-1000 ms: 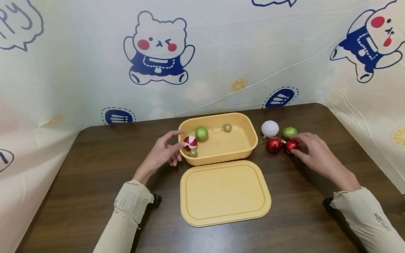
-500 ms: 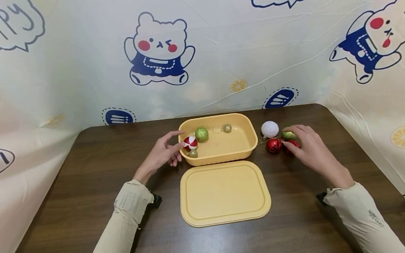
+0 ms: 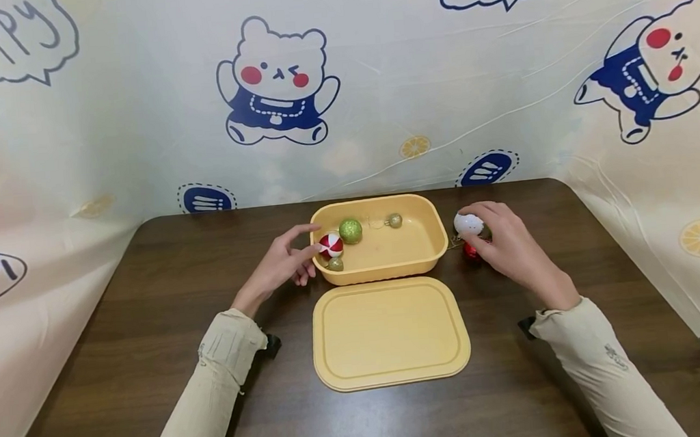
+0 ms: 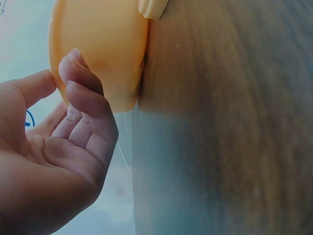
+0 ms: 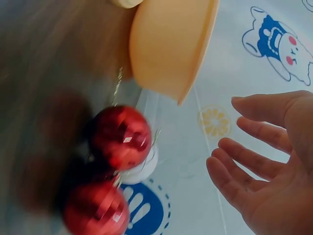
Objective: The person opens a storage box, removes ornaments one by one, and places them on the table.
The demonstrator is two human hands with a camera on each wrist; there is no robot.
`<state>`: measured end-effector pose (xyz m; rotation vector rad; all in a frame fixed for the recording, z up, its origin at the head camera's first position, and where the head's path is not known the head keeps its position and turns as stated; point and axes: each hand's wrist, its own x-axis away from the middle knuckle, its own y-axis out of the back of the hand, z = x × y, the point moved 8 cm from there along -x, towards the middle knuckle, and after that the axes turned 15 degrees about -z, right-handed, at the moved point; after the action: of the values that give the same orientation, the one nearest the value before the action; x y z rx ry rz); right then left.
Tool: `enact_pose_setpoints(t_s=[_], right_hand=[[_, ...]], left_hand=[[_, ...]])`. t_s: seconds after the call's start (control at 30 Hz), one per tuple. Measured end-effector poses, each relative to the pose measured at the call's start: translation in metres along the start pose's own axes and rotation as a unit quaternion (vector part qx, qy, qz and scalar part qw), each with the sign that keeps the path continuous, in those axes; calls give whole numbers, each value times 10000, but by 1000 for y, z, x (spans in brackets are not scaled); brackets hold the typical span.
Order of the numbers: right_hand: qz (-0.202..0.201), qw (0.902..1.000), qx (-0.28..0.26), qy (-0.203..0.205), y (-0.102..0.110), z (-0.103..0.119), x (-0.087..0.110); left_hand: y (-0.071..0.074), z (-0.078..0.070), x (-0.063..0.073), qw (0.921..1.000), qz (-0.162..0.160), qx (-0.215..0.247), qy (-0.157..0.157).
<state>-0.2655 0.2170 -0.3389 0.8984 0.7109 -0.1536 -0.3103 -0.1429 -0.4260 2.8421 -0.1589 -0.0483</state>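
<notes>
My left hand [image 3: 282,261] holds the left rim of the yellow box [image 3: 385,272], thumb at the rim and fingers curled against the outer wall, as the left wrist view shows. Inside the box lie a red-and-white ball ornament [image 3: 331,246], a green glitter ball [image 3: 351,231] and two small gold balls, one at the front left [image 3: 335,264]. My right hand [image 3: 509,244] hovers at the white ball [image 3: 467,223], fingers apart and nothing between them. Two shiny red balls [image 5: 122,137] show in the right wrist view; one is mostly hidden in the head view.
The yellow lid [image 3: 390,332] lies flat in front of the box on the dark wooden table [image 3: 266,403]. A printed cloth [image 3: 378,106] hangs behind and along both sides. The second green ball is hidden behind my right hand.
My right hand has moved left and back from the right-hand red ball, past the green ball, to the white ball. The left hand stays on the box rim.
</notes>
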Motion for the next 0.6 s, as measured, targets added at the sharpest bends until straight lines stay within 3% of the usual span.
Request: enact_pose_setpoints(t_s=[0.6], right_hand=[[421, 9983, -381, 101, -47, 35, -33]], left_hand=[[-1, 0, 0, 9999, -19, -17, 97]])
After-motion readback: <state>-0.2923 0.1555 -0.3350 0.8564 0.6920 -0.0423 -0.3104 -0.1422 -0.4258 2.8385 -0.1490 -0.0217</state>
